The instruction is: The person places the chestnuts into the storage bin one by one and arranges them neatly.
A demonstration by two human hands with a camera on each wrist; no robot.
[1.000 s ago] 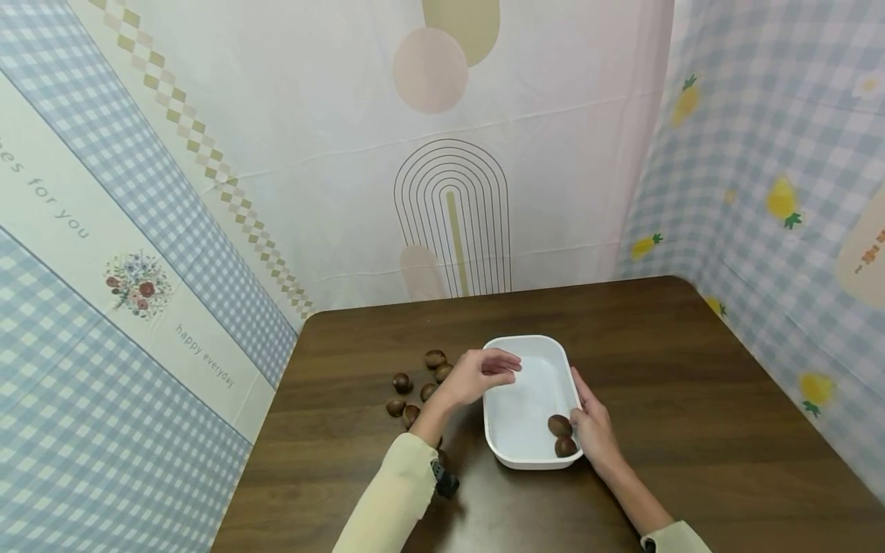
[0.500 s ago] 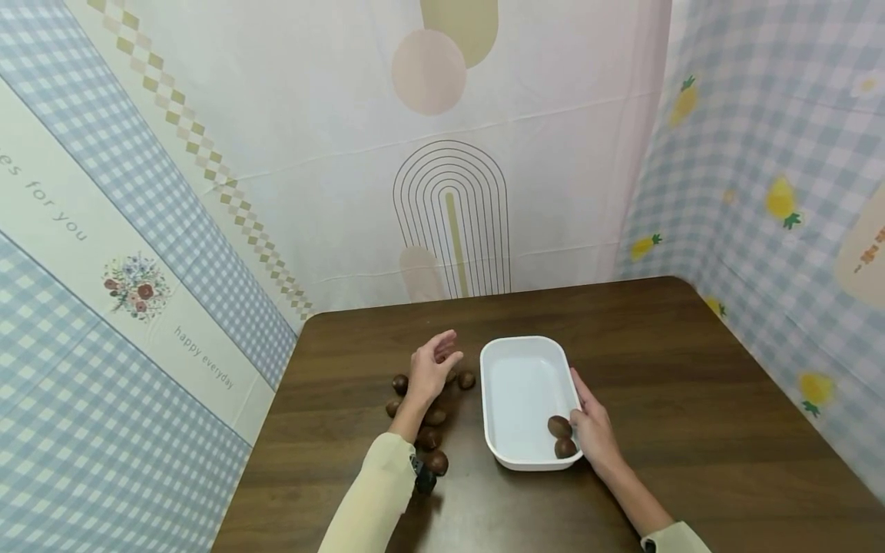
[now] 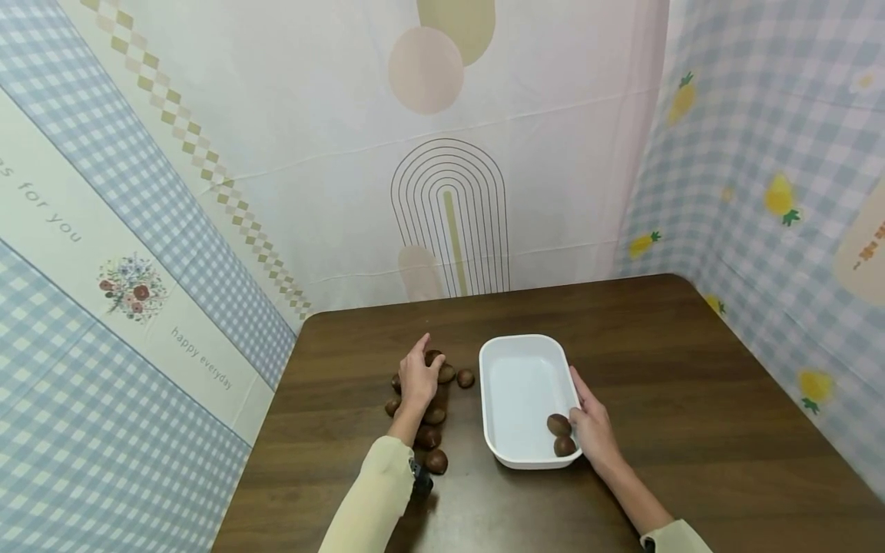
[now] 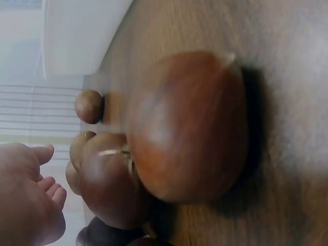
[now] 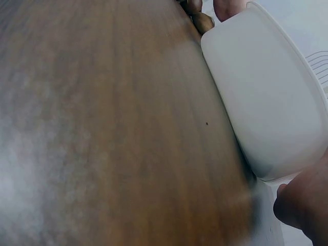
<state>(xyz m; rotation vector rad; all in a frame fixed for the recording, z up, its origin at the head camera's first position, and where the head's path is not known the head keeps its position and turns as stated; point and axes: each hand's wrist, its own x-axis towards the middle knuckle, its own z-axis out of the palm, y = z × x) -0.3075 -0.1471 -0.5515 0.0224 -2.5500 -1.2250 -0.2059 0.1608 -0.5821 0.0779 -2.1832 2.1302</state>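
Note:
My left hand [image 3: 417, 382] reaches over a loose group of brown chestnuts on the table. Its thumb and index finger are spread beside a chestnut [image 3: 433, 358] at the far end of the group; whether they touch it I cannot tell. In the left wrist view a large chestnut [image 4: 189, 128] lies close to the camera, with that hand [image 4: 28, 197] beyond it. My right hand [image 3: 596, 432] grips the right rim of a white rectangular dish [image 3: 488, 418], thumb over the edge. Two chestnuts [image 3: 559, 425] lie in the dish's near right corner.
A single chestnut [image 3: 466, 378] lies between the group and the dish. Others, such as one chestnut [image 3: 435, 461], run down beside the left forearm. The dark wooden table [image 3: 691, 399] ends at a patterned cloth backdrop [image 3: 581, 207].
My left hand has moved left from over the dish to the chestnuts and lowered, its thumb and index finger spreading. The right hand keeps its grip; the dish has barely shifted.

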